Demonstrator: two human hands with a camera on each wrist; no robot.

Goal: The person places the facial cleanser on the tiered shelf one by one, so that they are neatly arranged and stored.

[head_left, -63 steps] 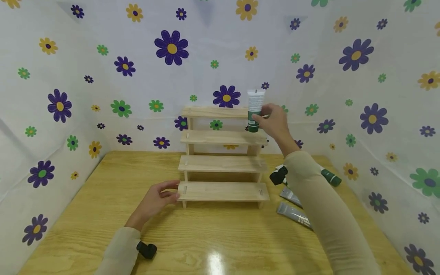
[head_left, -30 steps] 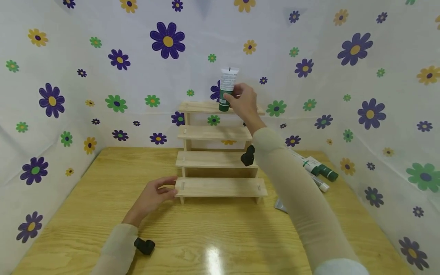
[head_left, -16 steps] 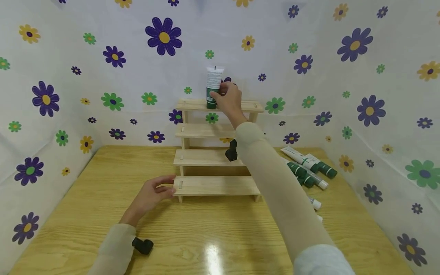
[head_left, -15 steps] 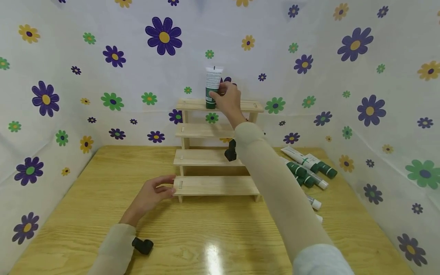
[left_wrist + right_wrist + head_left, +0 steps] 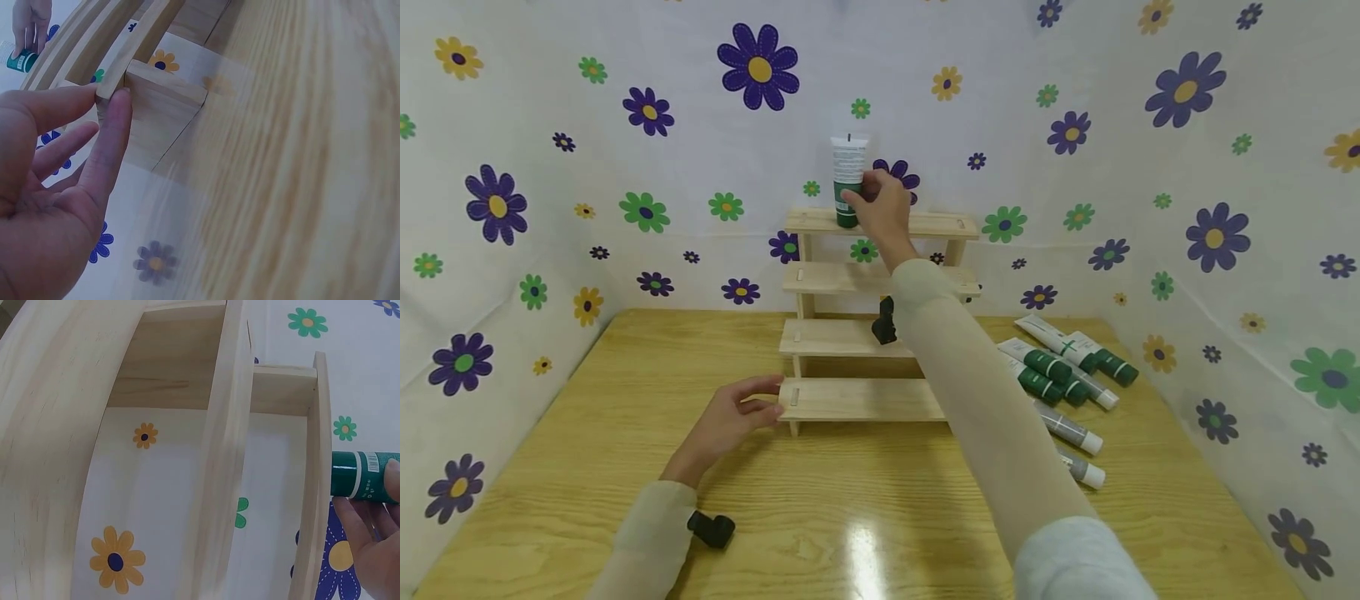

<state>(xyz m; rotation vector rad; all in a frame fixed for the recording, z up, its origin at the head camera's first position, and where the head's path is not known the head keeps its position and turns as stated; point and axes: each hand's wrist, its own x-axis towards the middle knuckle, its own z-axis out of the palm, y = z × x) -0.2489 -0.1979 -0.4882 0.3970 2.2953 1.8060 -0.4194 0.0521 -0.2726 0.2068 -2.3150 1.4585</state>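
green-white tube (image 5: 849, 162), long axis upright — cap (image 5: 846, 220) down, crimped end (image 5: 849, 143) up

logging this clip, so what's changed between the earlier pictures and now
The right hand has carried the upright green-and-white tube left and up to the top shelf, left of its middle, and still holds it. The left hand still pinches the left end of the bottom shelf.

A wood-grain table (image 5: 805, 517) (glossy in front) beneath a four-tier rack (image 5: 838, 336) and a heap of tubes (image 5: 1048, 365).
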